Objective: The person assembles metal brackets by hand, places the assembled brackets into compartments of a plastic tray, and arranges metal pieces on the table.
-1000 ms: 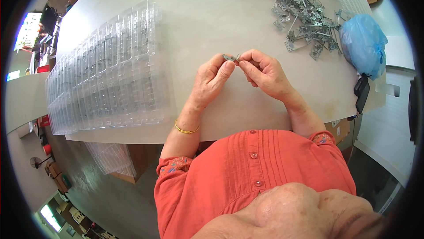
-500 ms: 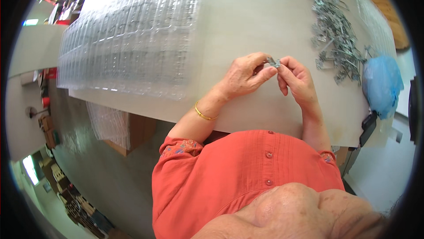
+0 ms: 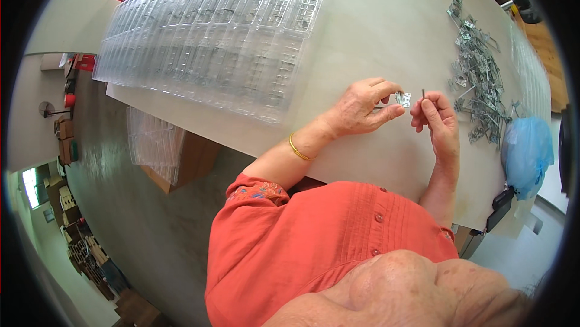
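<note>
Left hand [image 3: 362, 108] fingers pinch a metal bracket [image 3: 404, 100]; right hand [image 3: 440, 123] fingers pinch a thin pin [image 3: 423, 94], apart from it; loose metal pieces [image 3: 480, 76] lie heaped near the bench's [image 3: 374, 31] right edge.

1. Trays [image 3: 205, 43] lie on the counter [image 3: 374, 31] to your left.
2. A pile of metal parts [image 3: 480, 79] lies on it to your right.
3. A bag [image 3: 528, 155] sits beside the pile, nearer you.
4. A metal piece [image 3: 405, 100] is in your left hand [image 3: 362, 106], between trays and pile.
</note>
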`<action>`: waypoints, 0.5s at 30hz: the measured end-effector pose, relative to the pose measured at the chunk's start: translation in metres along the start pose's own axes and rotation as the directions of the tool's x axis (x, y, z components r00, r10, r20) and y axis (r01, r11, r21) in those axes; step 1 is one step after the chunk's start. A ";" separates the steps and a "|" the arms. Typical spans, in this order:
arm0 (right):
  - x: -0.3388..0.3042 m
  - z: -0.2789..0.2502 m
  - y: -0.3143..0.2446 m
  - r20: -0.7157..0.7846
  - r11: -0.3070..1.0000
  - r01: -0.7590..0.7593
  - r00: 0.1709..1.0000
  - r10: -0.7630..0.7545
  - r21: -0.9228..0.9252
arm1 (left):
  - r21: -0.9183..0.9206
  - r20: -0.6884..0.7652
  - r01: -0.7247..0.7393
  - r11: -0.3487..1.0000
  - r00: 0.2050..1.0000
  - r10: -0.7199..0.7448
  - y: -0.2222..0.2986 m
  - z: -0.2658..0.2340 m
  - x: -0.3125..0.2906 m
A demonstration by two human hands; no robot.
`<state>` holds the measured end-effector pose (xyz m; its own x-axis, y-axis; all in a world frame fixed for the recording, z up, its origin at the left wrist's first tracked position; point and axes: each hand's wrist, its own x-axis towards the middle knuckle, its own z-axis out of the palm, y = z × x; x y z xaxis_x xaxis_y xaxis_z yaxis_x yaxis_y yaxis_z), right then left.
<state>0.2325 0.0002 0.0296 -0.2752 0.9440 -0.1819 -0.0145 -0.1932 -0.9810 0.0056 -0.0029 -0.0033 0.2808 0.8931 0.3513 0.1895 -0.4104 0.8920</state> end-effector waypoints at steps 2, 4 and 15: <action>0.001 0.006 0.001 -0.027 0.999 0.040 0.999 -0.040 0.029 | 0.080 0.035 -0.049 0.996 0.998 0.047 0.001 0.000 0.001; 0.003 0.009 0.005 -0.050 0.995 0.080 0.996 -0.077 0.059 | 0.130 0.040 -0.087 0.988 0.996 0.082 0.001 0.001 0.000; 0.002 0.021 0.014 -0.028 0.976 0.155 0.987 -0.161 -0.155 | 0.271 0.070 -0.205 0.941 0.979 0.193 -0.003 0.003 -0.001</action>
<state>0.2116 -0.0063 0.0167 -0.2425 0.9699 -0.0232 0.0924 -0.0007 -0.9957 0.0075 -0.0029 -0.0076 0.3770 0.7821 0.4962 0.3755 -0.6188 0.6900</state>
